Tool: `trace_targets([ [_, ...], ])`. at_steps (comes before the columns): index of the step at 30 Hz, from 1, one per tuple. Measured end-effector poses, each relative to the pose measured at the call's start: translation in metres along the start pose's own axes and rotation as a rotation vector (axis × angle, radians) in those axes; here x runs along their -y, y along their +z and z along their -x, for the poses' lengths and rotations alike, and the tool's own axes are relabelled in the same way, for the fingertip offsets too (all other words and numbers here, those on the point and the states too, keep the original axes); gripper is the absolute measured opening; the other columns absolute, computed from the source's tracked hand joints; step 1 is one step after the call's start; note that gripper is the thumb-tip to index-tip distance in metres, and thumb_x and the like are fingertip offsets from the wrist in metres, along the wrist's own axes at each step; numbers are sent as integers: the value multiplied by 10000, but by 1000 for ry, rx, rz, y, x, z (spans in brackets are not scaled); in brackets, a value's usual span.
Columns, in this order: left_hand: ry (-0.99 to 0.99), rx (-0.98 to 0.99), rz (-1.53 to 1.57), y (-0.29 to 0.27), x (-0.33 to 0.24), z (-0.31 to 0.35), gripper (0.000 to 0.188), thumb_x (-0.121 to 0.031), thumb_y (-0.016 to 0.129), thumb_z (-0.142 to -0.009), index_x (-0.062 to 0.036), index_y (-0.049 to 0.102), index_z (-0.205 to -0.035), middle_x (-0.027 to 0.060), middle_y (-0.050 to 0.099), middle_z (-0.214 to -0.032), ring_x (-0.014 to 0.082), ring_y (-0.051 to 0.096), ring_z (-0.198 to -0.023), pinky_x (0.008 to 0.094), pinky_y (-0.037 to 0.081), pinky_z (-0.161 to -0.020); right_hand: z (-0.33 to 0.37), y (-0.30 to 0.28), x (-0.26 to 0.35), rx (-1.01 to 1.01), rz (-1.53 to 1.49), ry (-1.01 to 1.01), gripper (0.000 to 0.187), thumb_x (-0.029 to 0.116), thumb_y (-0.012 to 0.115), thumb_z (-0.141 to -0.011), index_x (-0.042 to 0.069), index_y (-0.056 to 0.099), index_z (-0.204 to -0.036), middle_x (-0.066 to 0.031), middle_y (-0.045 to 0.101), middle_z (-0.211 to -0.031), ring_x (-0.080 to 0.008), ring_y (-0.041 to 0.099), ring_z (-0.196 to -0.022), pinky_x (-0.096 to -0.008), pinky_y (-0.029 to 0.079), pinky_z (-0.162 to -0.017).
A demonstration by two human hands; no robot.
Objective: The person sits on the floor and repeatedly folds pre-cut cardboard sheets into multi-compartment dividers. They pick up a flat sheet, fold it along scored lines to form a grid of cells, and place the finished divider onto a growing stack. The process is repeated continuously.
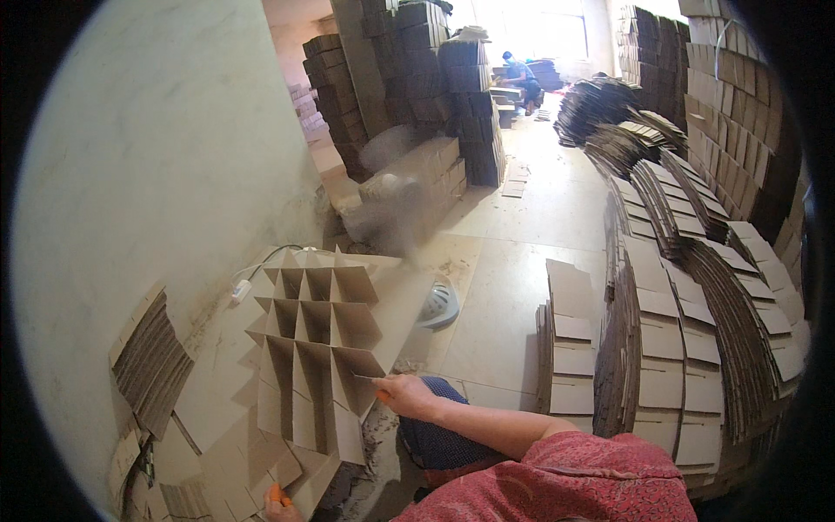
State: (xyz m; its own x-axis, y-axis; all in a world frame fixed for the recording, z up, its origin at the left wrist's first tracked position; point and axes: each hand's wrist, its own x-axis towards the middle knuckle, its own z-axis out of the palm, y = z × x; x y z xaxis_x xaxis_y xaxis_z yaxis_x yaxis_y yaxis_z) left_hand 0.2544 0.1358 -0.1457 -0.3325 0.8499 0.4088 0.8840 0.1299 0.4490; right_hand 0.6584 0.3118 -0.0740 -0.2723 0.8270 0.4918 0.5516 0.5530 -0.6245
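A cardboard divider grid [313, 348] of interlocked slotted strips stands in front of me, its square cells facing up. My right hand [404, 396] is closed at the grid's right side, thumb and fingers pinching the edge of a cardboard strip there. Low in the view, my left hand [283, 506] is partly cut off by the lower edge. Orange coverings show on its fingers, which rest by loose cardboard pieces [261, 461]; whether they grip one is not visible. Orange also shows on my right hand's fingers.
Stacked slotted cardboard strips [661, 348] fill the right side. Another bundle [152, 365] leans on the left wall. A grey fan [439, 303] with a blurred head stands beyond the grid. A white power strip [241, 291] lies by the wall. A person [520, 80] sits far back among stacks.
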Motion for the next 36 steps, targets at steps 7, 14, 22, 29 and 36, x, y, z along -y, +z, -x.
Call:
trace_targets([
  [7, -41, 52, -41, -4, -4, -3, 327, -164, 463, -908, -71, 640, -1167, 132, 667, -1098, 312, 616, -1010, 398, 493, -862, 0, -1, 3, 34, 29, 14, 274, 203, 571, -871, 21, 613, -1072, -176, 648, -913, -375, 630, -824, -461, 503, -695],
  [14, -111, 101, 1, -17, -33, -6, 324, -177, 456, -928, -70, 637, -1174, 138, 652, -1132, 326, 594, -1050, 400, 484, -878, -1, -1, 4, 112, 89, 65, 272, 203, 567, -875, 23, 615, -1073, -175, 653, -914, -366, 630, -854, -454, 506, -721],
  [22, -59, 7, 30, -3, -8, 1, 294, -165, 441, -950, -26, 624, -1134, 168, 630, -1064, 334, 571, -961, 422, 457, -845, -1, -8, 7, 89, 51, 30, 271, 196, 575, -869, 2, 625, -1052, -183, 655, -912, -374, 633, -832, -452, 509, -709],
  [29, -57, 44, -91, 18, 47, 3, 284, -178, 416, -983, 17, 604, -1069, 178, 601, -998, 340, 557, -874, 445, 457, -805, -1, -2, 5, 56, 19, 8, 255, 174, 571, -863, 0, 624, -1042, -189, 651, -898, -377, 634, -817, -456, 506, -691],
  [36, -47, -150, -14, 2, -4, 4, 326, -205, 433, -993, 44, 612, -1101, 237, 627, -1027, 362, 574, -875, 429, 474, -800, 0, -7, 4, 53, 50, -5, 168, 157, 555, -860, 37, 611, -962, -176, 635, -834, -381, 625, -776, -472, 492, -656],
])
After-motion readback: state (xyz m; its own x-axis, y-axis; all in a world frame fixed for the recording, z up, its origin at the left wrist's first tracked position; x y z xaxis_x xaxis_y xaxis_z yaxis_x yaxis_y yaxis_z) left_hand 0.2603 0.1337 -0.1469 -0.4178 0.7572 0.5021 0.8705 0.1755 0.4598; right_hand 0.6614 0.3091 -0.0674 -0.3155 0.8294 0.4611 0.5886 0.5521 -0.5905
